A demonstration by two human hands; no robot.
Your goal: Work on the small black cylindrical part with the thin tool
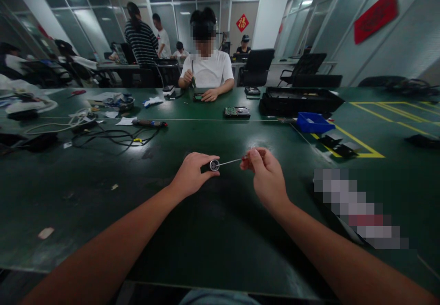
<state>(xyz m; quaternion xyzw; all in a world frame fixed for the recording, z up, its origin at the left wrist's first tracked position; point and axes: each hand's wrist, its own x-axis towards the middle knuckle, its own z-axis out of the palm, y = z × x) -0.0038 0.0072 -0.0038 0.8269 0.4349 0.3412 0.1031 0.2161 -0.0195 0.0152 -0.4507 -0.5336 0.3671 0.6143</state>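
Note:
Between the thumb and fingers of my left hand (pixel 194 174) is a small round metal cup (pixel 214 165), its open end facing me and something dark inside. My right hand (pixel 266 172) is closed on a thin screwdriver (pixel 229 162); a bit of dark red handle shows at the fingertips. Its slim metal shaft runs leftward, and the tip reaches the mouth of the cup. Whether the tip touches anything inside cannot be made out. Both hands are above the green table (pixel 192 241).
Across the table a person (pixel 208 71) works on a small device. A hard drive (pixel 237 112), a blue bin (pixel 314 123) and a black tray (pixel 299 102) lie ahead. Cables (pixel 113 137) and a dark tool (pixel 149 123) are at left. A blurred-out package (pixel 357 208) lies at right.

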